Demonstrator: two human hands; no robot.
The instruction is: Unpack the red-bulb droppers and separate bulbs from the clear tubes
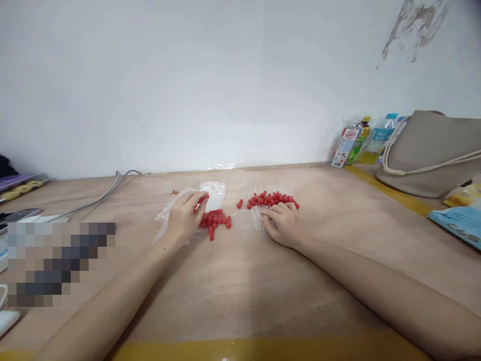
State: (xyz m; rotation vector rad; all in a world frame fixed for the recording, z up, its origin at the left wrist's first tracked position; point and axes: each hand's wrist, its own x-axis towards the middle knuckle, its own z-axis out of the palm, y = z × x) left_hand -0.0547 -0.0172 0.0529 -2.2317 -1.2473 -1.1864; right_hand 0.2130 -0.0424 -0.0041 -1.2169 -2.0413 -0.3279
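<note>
1. A red bulb [205,197] is pinched between the thumb and fingers of my left hand [183,216].
2. Clear plastic bags [213,193] lie flat around that hand; I cannot tell whether anything is inside them.
3. Loose bulbs [212,219], glossy red, rounded with narrower necks, are heaped just beside my left fingers.
4. Slim clear tubes [246,224] lie side by side, right of the heap. My right hand rests [283,224] at their right end, fingers bent; whether it grips one, I cannot tell.
5. Just beyond, red-bulbed droppers [263,201] lie bunched, bulbs toward me.
6. Far right on the wooden table [240,296], a bottle [367,157] holding yellow liquid stands near a grey bag [432,150].
</note>
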